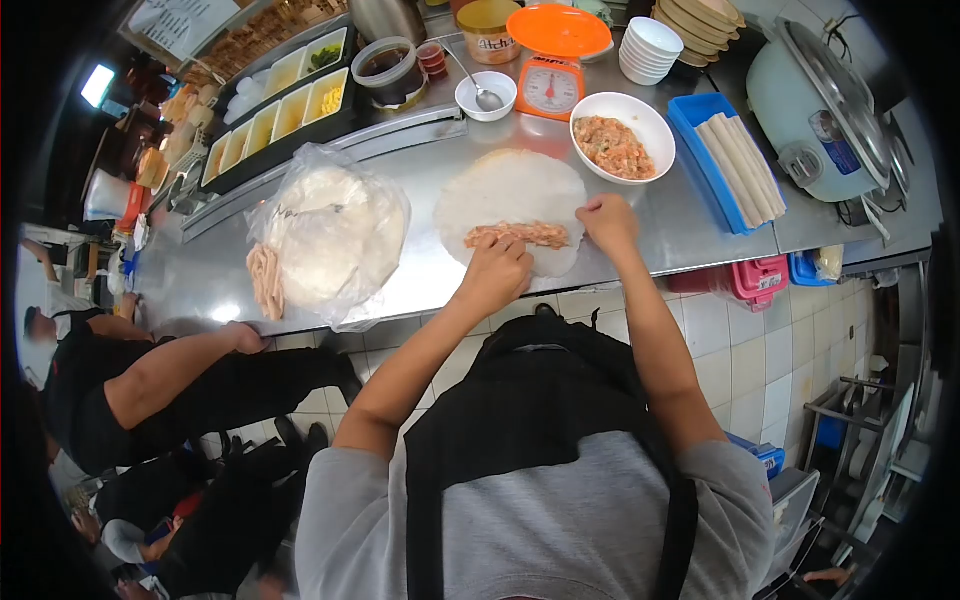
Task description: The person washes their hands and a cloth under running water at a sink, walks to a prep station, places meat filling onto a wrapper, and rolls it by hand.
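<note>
A round, thin, pale wrapper (490,190) lies flat on the steel counter, with a strip of chopped orange-pink meat filling (545,235) across its lower half. My left hand (500,268) is bent over the near side of this strip, fingers curled together on the filling. At the wrapper's right edge, my right hand (610,222) is closed in a pinch on the rim. A white bowl (657,125) of the same filling stands just beyond my right hand. Left of the wrapper, a clear plastic bag (375,215) holds a stack of pale round sheets.
Finished-looking rolls (740,165) fill a blue tray (690,110) at the right. Behind the wrapper stand an orange scale (550,88) and a small bowl with a spoon (487,100). Another person's arm (180,370) rests near the counter's left edge. A large cooker (815,110) sits far right.
</note>
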Motion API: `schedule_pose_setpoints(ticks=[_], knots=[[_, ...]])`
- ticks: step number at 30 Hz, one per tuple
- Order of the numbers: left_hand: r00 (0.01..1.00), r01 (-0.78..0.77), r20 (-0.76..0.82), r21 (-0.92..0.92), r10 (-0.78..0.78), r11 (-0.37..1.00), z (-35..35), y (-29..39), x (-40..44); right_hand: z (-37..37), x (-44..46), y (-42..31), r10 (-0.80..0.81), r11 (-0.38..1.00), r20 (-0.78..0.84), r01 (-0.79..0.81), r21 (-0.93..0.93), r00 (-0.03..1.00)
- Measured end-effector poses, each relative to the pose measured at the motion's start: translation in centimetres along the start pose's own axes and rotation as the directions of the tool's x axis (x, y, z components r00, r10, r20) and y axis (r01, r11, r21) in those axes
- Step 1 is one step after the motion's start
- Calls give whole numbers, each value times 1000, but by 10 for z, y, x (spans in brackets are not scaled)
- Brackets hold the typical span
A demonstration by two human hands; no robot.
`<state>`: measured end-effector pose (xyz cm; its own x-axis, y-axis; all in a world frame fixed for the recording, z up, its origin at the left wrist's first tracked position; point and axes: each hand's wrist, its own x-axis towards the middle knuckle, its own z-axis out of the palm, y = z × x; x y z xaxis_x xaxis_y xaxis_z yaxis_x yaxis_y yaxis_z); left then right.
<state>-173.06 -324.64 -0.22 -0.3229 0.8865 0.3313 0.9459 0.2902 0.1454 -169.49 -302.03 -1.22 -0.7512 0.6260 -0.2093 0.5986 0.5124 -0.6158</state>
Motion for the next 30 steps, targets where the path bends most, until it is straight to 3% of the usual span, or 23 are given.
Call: schedule_pose_setpoints(ticks=[7, 9, 10, 12, 14, 16, 17, 18, 19, 20, 22, 24, 29, 30], knots=[[999, 33, 4, -122, -33, 992, 9, 9, 10, 1, 3, 5, -4, 998, -144, -5, -61, 990], [983, 117, 160, -204, -85, 972, 1, 11, 14, 2, 4, 12, -74, 997, -239, 64, -48, 968], [983, 120, 161, -201, -88, 972, -6, 9, 13, 1, 2, 17, -75, 997, -237, 66, -46, 969], [940, 300, -48, -358, -338, 884, -23, -6, 6, -12, -8, 15, 2, 986, -143, 22, 163, 990], [772, 531, -181, -343, -609, 775, -9, -46, -7, -26, -13, 9, 10, 988, -160, 15, 155, 987], [623, 747, -249, -90, -741, 658, -3, -75, -12, -32, -14, 12, 21, 990, -175, 4, 141, 984], [623, 747, -250, -93, -741, 659, -5, -81, -10, -35, -8, 13, 36, 951, 11, -38, 306, 999], [588, 803, -103, -47, -802, 594, -6, -86, -7, -38, -1, 11, 17, 886, 193, -104, 452, 981], [531, 847, 41, 12, -846, 532, -7, -89, -4, -36, 6, 6, -42, 706, 414, -266, 656, 909], [536, 844, 39, 8, -843, 537, -7, -89, -2, -29, 12, -2, -165, 471, 584, -457, 754, 795], [498, 866, 101, -113, -861, 487, -4, -89, 2, -5, 23, -29, -347, 182, 611, -589, 788, 711], [507, 854, 88, -186, -858, 485, -1, -85, 5, 12, 43, -46, -288, 166, 500, -472, 866, 817], [559, 796, 82, -331, -825, 506, -4, -82, 7, 10, 57, -47, -245, 188, 479, -444, 876, 843], [639, 719, 1, -357, -769, 597, -3, -82, 5, 7, 56, -45, -234, 198, 494, -456, 868, 837]])
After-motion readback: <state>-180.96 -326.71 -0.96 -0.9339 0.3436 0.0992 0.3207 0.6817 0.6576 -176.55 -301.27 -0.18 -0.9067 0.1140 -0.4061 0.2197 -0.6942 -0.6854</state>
